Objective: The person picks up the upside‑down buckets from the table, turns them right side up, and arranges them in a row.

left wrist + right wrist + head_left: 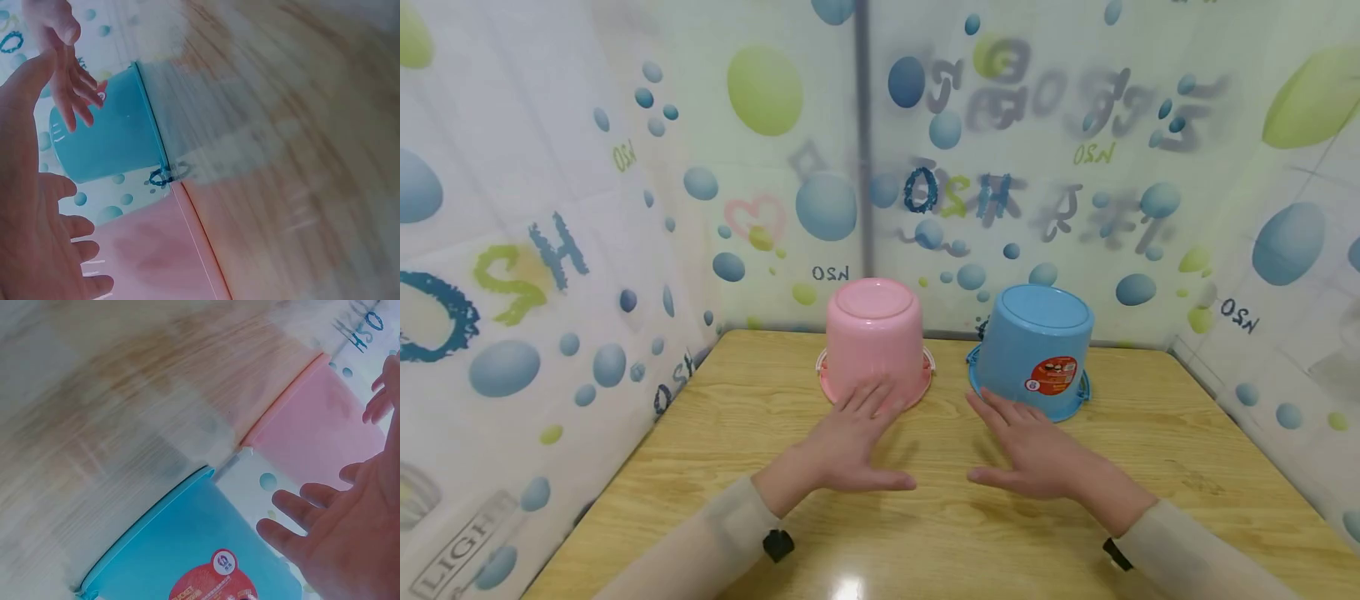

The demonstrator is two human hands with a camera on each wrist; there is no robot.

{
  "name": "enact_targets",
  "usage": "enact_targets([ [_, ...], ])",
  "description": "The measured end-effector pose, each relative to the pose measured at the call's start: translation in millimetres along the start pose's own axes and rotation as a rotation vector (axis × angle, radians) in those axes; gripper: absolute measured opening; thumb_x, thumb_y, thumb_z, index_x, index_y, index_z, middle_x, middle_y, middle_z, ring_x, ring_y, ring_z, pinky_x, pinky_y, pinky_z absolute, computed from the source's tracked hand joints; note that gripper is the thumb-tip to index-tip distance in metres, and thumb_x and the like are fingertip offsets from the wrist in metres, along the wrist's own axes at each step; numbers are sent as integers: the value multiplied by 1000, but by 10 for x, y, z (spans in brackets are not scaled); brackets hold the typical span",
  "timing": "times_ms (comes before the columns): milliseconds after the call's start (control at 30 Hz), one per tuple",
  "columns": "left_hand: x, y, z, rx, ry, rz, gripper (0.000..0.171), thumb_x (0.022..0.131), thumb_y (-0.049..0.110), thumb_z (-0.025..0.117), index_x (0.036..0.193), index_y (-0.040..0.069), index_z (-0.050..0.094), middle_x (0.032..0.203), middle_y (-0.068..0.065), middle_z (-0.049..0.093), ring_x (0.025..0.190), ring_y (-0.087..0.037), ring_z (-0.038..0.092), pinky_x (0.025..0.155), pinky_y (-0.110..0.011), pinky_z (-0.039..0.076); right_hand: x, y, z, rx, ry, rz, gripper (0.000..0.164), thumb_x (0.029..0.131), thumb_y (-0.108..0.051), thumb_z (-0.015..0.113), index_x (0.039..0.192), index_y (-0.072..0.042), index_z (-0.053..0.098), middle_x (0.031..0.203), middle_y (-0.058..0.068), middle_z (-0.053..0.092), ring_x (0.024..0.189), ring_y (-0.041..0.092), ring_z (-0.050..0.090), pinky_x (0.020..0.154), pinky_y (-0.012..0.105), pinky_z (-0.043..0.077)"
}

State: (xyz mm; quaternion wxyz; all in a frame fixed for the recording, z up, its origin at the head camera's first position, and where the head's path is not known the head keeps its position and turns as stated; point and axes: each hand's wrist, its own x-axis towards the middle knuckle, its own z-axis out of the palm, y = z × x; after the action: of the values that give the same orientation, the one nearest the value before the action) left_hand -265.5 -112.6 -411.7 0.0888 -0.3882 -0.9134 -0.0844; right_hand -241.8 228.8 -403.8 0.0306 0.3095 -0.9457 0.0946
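Two buckets stand upside down toward the back of the table. The pink bucket (874, 342) is on the left, its rim and handle down on the wood. On the right, the blue bucket (1030, 333) carries a red label (1051, 376). My left hand (850, 446) hovers in front of the pink bucket, fingers extended and thumb pointing right; it holds nothing. Just before the blue bucket, my right hand (1037, 450) is spread in the same way, thumb pointing left and nothing in it. In the left wrist view, both buckets (112, 128) appear beyond the fingers.
A wooden table (925, 550) spans the foreground. Printed curtains with blue and green spots (765, 90) enclose it at the back and both sides. Dark straps (778, 545) show at my sleeve cuffs.
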Motion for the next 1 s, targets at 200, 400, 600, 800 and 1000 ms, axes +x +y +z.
enact_targets([
  [200,-146,-136,-36,-10,-3,-57,118,91,85,65,176,14,25,184,-18,18,171,-40,17,134,-67,27,134,-23,22,28,-30,15,105,102,-76,60,178,-17,18,179,21,32,160,46,41,123,73,41],
  [400,-296,-300,-86,-55,-8,-117,117,91,82,68,177,16,23,184,-16,18,171,-42,18,129,-74,30,299,-32,38,71,-77,39,107,101,-78,57,178,-16,15,180,20,29,162,46,37,125,72,38],
  [600,-390,-503,-100,-74,18,-170,114,92,80,69,176,16,27,183,-15,24,168,-45,26,127,-74,34,506,-32,79,115,-126,93,108,101,-75,61,179,-18,11,181,20,27,163,48,35,128,70,35],
  [800,-420,-778,-106,-121,24,-247,115,92,77,73,176,13,27,177,-24,32,162,-52,33,127,-72,35,724,11,143,199,-163,137,111,101,-72,65,179,-19,7,180,24,25,164,48,32,130,68,35],
  [1000,-390,-1049,-86,-230,-54,-373,118,92,79,71,178,16,20,178,-28,29,162,-53,33,126,-72,37,942,78,211,315,-201,228,114,100,-67,71,179,-23,2,183,23,16,169,46,22,133,67,28],
])
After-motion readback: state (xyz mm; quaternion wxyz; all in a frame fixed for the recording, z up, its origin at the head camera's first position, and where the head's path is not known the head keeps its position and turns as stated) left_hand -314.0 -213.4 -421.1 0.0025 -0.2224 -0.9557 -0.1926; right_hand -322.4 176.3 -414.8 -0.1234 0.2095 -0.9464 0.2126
